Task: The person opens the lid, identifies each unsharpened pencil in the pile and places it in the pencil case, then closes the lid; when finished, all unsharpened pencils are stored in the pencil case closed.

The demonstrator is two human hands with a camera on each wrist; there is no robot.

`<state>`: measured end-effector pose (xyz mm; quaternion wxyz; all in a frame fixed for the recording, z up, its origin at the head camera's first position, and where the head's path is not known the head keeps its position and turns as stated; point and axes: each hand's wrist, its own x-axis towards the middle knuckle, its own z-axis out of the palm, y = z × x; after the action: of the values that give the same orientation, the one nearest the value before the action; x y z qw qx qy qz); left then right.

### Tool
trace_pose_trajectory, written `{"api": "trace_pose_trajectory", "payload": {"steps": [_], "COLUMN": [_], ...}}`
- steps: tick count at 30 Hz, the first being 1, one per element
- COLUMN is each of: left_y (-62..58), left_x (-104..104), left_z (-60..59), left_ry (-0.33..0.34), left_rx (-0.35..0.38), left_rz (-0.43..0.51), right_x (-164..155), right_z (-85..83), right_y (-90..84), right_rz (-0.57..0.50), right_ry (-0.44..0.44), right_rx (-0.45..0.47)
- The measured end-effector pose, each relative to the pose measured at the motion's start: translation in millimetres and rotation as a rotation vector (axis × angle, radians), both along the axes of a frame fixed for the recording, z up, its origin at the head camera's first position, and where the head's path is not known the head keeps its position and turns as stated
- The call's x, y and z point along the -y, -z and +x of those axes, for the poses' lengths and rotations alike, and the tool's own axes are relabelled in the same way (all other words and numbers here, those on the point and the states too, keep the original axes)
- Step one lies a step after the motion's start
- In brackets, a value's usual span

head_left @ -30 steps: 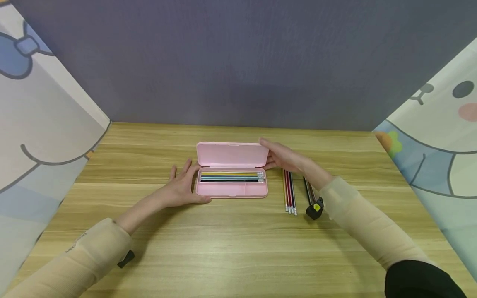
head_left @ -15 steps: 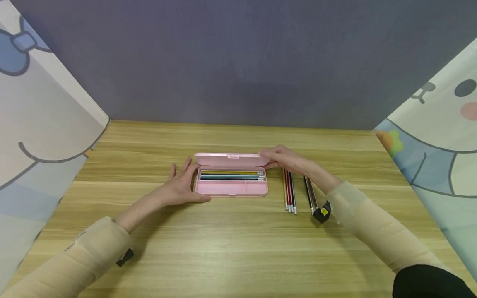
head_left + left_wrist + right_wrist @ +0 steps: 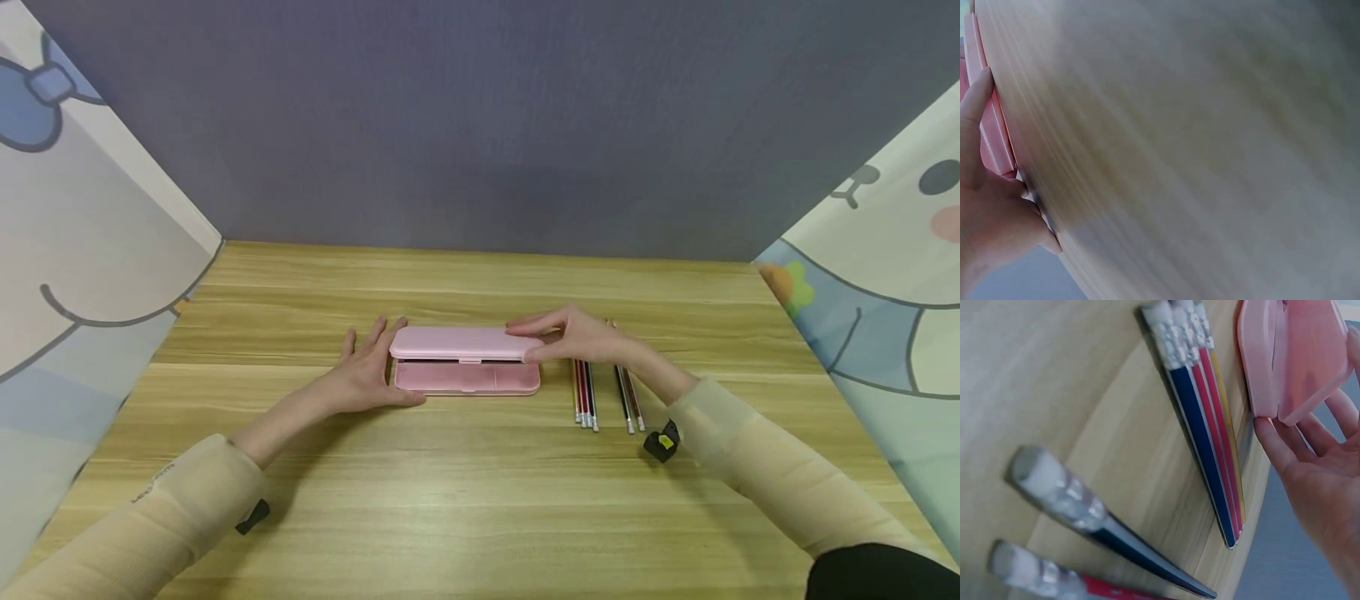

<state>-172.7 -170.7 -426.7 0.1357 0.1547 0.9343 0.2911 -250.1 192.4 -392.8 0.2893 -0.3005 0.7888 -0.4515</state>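
Note:
A pink pencil case (image 3: 465, 377) lies mid-table with its lid (image 3: 459, 342) lowered to a narrow gap; its contents are hidden. My left hand (image 3: 366, 368) lies flat against the case's left end, fingers straight, thumb along the front. In the left wrist view the left hand (image 3: 982, 219) touches the pink case (image 3: 994, 134). My right hand (image 3: 542, 338) pinches the lid's right end, fingers on top and thumb at its edge. The right wrist view shows the right hand (image 3: 1316, 469) with its thumb tip on the case's corner (image 3: 1291, 356).
Three pencils (image 3: 583, 396) lie side by side just right of the case, and two more pencils (image 3: 628, 400) lie further right, under my right forearm. These groups show close up as pencils (image 3: 1204, 419) and pencils (image 3: 1085, 519). Patterned panels wall the wooden table (image 3: 480, 500) left and right.
My right hand has swung the lid down from upright to nearly flat over the tray, hiding the pencils inside. The left hand has stayed at the case's left end.

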Motion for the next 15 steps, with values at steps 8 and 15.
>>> {"api": "trace_pose_trajectory", "payload": {"steps": [8, 15], "left_y": [1.5, 1.6], "left_x": [1.5, 1.0], "left_z": [0.3, 0.2], "left_ry": [0.003, 0.007], "left_rx": [-0.002, 0.007], "left_rz": [0.012, 0.016], "right_x": [2.2, 4.5], "right_z": [7.1, 15.1], "right_y": [5.6, 9.8], "right_rz": [0.023, 0.087], "right_ry": [-0.03, -0.017], "right_rx": [-0.088, -0.222]}}
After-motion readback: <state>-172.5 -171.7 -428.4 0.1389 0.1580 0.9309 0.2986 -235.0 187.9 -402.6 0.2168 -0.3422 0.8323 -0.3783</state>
